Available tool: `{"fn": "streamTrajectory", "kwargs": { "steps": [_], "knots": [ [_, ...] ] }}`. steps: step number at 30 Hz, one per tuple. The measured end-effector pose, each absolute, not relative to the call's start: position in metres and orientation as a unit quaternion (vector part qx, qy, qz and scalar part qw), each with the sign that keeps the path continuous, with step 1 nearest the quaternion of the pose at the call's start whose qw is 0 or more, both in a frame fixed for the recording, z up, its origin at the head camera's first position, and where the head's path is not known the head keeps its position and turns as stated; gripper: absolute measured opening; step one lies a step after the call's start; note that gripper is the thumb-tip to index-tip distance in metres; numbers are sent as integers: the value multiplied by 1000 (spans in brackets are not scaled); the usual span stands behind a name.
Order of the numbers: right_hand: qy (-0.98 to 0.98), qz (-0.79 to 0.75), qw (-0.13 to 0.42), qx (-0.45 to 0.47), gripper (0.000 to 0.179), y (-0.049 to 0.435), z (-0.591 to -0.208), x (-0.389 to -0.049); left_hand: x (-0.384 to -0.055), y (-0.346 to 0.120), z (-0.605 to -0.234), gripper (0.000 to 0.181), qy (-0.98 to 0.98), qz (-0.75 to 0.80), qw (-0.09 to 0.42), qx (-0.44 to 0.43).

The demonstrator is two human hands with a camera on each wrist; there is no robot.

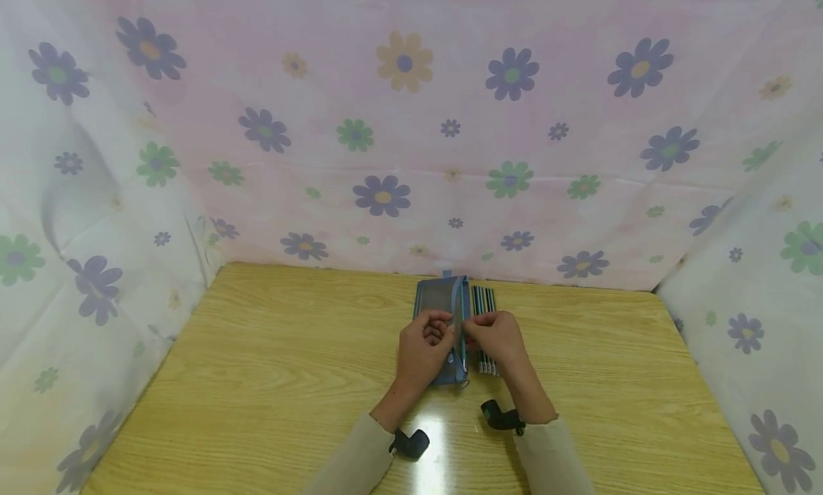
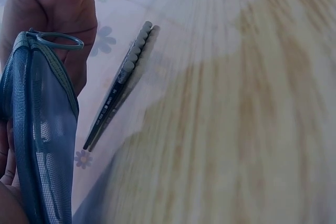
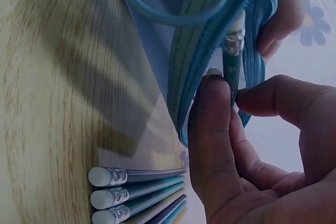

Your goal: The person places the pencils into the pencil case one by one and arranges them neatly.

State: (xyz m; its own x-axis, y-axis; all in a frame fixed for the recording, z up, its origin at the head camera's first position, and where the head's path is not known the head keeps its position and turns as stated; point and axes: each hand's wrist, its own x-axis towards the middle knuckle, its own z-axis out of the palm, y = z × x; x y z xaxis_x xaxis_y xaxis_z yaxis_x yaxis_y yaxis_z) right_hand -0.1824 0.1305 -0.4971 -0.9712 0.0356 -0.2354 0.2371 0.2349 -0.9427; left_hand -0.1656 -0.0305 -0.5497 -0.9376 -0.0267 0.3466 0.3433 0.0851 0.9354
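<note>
Sleeves nearest, right hand pinching one pencil in the open pouch by the tabletop far edge, left hand, fingers curled, gripping its side; work looks partway, pencil row beside it left outside.

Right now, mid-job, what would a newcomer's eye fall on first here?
Probably the flowered cloth, filling the head view behind the table. Next, the blue pouch near the table's far edge, gripped by the left hand, while the right hand pinches a pencil at its open mouth. Just right of it lies the pencil row.
</note>
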Motion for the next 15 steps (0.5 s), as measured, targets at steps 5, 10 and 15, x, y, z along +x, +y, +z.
{"fn": "streamTrajectory", "kwargs": {
  "steps": [5, 10, 15],
  "knots": [
    [773, -624, 87, 79, 21, 129, -496, -181, -165, -31, -548, 16, -727, -665, 134, -108],
    [765, -635, 86, 69, 20, 130, -497, -181, -165, -31, -547, 16, -732, -660, 131, -109],
    [769, -630, 84, 68, 18, 131, -499, -182, -165, -31, -547, 17, -730, -662, 132, -110]
  ]
}}
